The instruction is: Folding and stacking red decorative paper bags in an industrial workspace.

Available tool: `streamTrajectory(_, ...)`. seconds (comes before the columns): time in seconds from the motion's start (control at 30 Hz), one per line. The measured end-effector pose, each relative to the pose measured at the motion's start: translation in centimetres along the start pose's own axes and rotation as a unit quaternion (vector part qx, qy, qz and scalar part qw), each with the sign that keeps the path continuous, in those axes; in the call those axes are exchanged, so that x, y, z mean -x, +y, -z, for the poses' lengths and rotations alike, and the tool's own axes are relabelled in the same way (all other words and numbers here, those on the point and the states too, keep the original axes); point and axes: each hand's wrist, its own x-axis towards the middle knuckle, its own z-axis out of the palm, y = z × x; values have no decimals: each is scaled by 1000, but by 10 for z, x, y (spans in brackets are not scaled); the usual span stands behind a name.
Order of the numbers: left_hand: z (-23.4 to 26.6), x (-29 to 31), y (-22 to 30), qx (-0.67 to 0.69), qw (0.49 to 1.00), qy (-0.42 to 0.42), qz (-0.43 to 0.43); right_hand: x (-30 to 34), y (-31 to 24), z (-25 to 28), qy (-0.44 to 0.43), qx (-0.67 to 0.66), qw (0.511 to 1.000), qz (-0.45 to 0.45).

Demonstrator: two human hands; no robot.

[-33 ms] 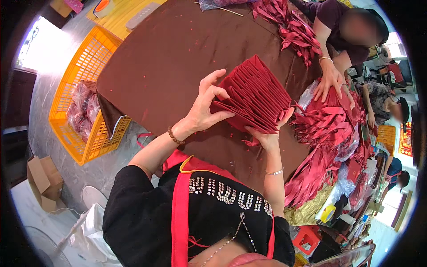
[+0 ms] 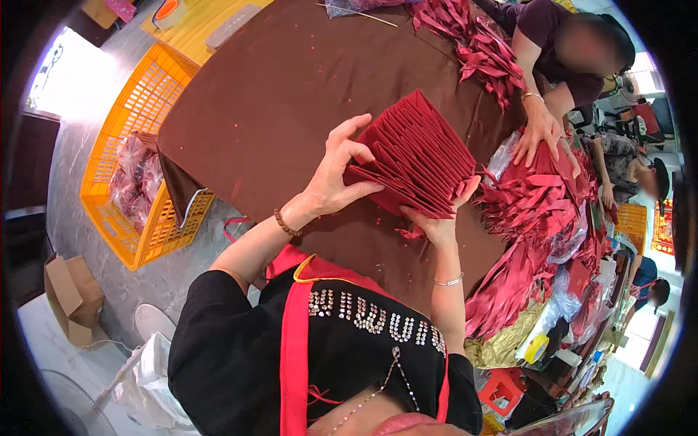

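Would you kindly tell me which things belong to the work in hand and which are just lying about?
Work in hand:
dark-red folded stack, between left hand and right hand
red ribbon strips, probably

Apparently lying about:
cardboard box
yellow tape roll
orange crate

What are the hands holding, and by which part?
A dark red folded stack. The right hand grips its lower right end; the left hand is at its left corner, but whether it pinches there is unclear.

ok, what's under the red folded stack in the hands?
The right hand holds the red stack at its near right corner; brown tablecloth shows around it. What lies directly beneath is covered by the stack.
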Motion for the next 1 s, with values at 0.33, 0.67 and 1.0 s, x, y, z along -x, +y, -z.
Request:
streamTrajectory(0.33, 6, -2, -6, 7, 999, -54, 3, 2, 1, -1, -9, -53, 998, -43)
streamTrajectory(0.67, 24, -33, -6, 30, 985, -168, 28, -4, -12, -2, 9, -95, 995, 6)
streamTrajectory(1.0, 21, -33, -1, 87, 985, -122, 82, -2, -2, 1, -24, -96, 995, -17)
